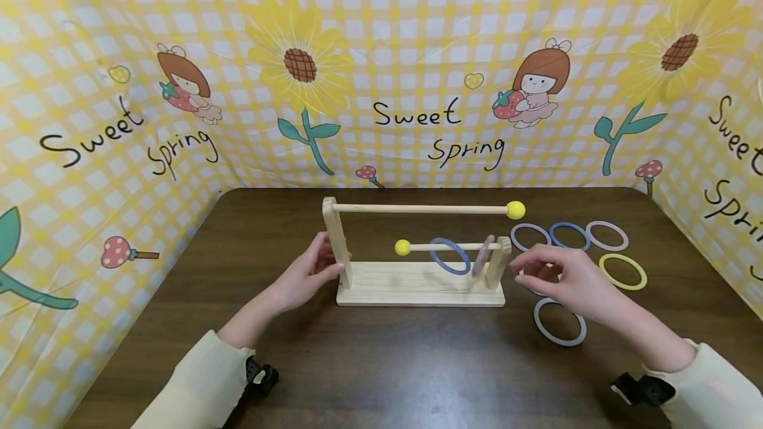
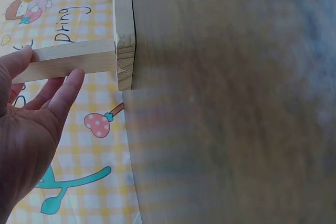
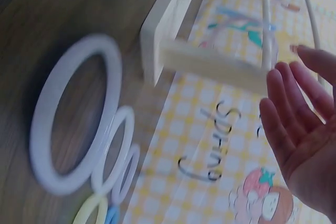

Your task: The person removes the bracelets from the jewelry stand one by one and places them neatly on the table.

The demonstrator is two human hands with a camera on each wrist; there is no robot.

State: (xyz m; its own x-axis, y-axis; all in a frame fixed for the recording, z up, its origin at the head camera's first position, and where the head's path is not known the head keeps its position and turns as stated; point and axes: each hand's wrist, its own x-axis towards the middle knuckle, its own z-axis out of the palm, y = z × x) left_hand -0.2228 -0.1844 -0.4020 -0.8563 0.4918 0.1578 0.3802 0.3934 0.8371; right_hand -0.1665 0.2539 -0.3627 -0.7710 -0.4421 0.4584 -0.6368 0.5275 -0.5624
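Note:
A pale wooden stand has two posts, each bearing a horizontal rod tipped with a yellow ball. My left hand grips the taller left post, thumb on one face and fingers on the other in the left wrist view. Around the lower rod hang a blue ring and a pale purplish ring; the upper rod carries no ring. Beside the shorter right post, my right hand is loosely bent, holding nothing. In the right wrist view its fingers are spread apart.
Several rings lie on the dark table at the right, among them a yellow ring and a lavender ring nearer the front. Part of one ring is hidden under the right hand. A checked cloth surrounds the table's back and sides.

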